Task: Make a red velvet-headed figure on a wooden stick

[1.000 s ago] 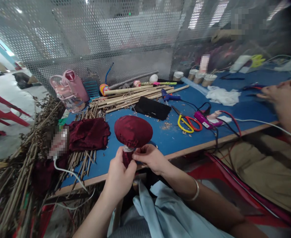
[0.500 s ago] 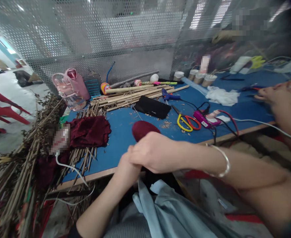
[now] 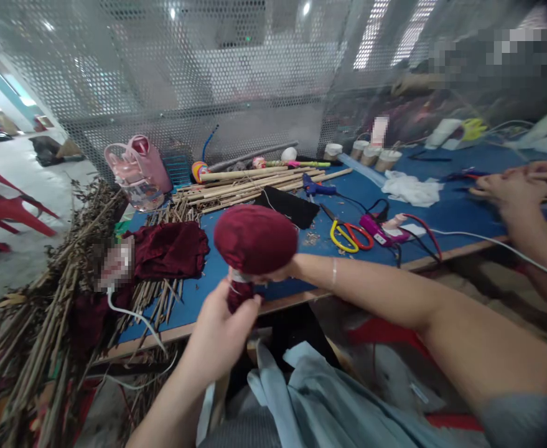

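Note:
A rounded maroon cloth-covered piece (image 3: 256, 239) stands upright near the table's front edge, its narrow gathered neck below the wide top. My left hand (image 3: 229, 320) is closed around that neck, thumb in front. My right hand (image 3: 280, 272) is behind and under the rounded top, which hides most of it; only a few fingers show beside the neck, and what they grip is hidden. A folded maroon cloth (image 3: 170, 250) lies to the left, on thin sticks.
Behind lie pale sticks (image 3: 249, 183), a black cloth (image 3: 292, 206), a blue glue gun (image 3: 317, 186), yellow-and-red scissors (image 3: 348, 236) and a purple power strip (image 3: 378, 231). Dried stalks (image 3: 63, 280) cover the left edge. Another person's hands (image 3: 511, 186) work at the right.
The maroon piece has come up into full view above the hands. My left hand has turned around its neck, and my right hand has moved behind it from in front.

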`<action>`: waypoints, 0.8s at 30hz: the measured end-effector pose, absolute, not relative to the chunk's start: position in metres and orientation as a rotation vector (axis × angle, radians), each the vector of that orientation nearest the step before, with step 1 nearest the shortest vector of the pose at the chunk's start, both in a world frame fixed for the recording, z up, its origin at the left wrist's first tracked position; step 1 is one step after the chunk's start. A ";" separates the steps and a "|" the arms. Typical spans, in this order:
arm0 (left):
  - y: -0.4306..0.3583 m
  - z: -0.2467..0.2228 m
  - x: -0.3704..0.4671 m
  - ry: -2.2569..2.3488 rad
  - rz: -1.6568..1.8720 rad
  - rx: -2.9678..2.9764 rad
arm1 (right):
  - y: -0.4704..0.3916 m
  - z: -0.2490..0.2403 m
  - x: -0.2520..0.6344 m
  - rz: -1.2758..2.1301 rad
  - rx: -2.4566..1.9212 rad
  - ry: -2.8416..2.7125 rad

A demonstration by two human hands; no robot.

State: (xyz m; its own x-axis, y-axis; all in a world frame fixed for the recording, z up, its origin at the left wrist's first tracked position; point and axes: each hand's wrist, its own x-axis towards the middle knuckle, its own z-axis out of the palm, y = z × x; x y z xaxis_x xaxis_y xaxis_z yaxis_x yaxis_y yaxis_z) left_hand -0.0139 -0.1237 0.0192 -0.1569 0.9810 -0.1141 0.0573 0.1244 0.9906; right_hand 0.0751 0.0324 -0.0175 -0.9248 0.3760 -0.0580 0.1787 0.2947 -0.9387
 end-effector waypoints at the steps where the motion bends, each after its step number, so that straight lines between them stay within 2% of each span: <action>1: -0.122 0.016 -0.023 1.437 1.210 0.976 | 0.029 -0.021 0.083 1.736 -0.543 -2.345; 3: -0.119 0.009 -0.037 1.346 1.236 0.780 | 0.023 -0.022 0.098 1.749 -0.591 -2.243; 6: -0.114 -0.003 -0.044 1.184 1.299 0.718 | 0.010 -0.014 0.115 1.445 -0.554 -2.322; 9: -0.112 -0.012 -0.036 1.307 1.292 0.909 | -0.011 -0.002 0.125 1.107 -0.379 -2.527; 12: -0.111 -0.018 -0.029 1.520 1.181 1.116 | -0.025 0.018 0.131 0.950 -0.336 -2.683; 15: -0.109 -0.024 -0.030 1.661 1.094 1.178 | -0.025 0.050 0.132 0.543 -0.376 -2.928; 19: -0.105 -0.026 -0.025 1.682 1.008 1.307 | -0.014 0.092 0.115 0.015 -0.114 -3.191; 22: -0.106 -0.024 -0.011 1.608 0.959 1.499 | 0.002 0.107 0.089 -0.110 0.042 -3.257; 24: -0.110 -0.018 -0.002 1.568 0.900 1.556 | 0.017 0.108 0.072 -0.021 0.096 -3.268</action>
State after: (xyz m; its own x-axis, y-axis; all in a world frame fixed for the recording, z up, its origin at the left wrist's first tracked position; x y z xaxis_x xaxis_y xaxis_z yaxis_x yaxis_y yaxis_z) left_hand -0.0016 -0.1102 -0.0179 0.0077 0.9996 -0.0259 0.4813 0.0190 0.8763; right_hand 0.0722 0.0165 0.1077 -0.9902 -0.0576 -0.1275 -0.0592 0.9982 0.0092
